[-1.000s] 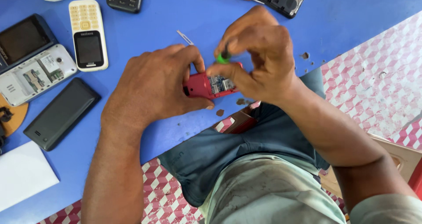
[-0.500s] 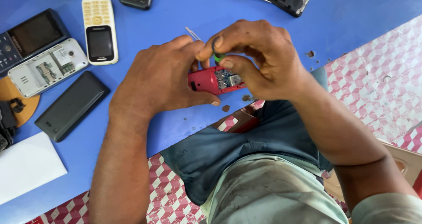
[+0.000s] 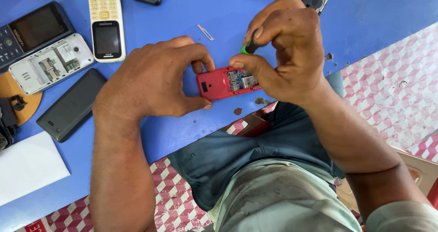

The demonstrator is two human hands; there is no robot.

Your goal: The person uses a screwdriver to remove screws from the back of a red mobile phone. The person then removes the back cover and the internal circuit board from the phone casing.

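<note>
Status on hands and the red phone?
Left hand steadies opened red plastic phone on blue table. Right hand grips green-handled screwdriver over it. Nothing blocking.

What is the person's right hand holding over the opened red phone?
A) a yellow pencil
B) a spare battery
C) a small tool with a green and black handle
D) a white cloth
C: the right hand pinches a small green-and-black-handled tool above the red phone, which the left hand steadies on the blue table.

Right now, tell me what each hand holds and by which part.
The left hand grips the red phone by its left end, thumb and fingers on its edges. The right hand pinches a green-collared screwdriver by its handle, over the phone's open back.
</note>
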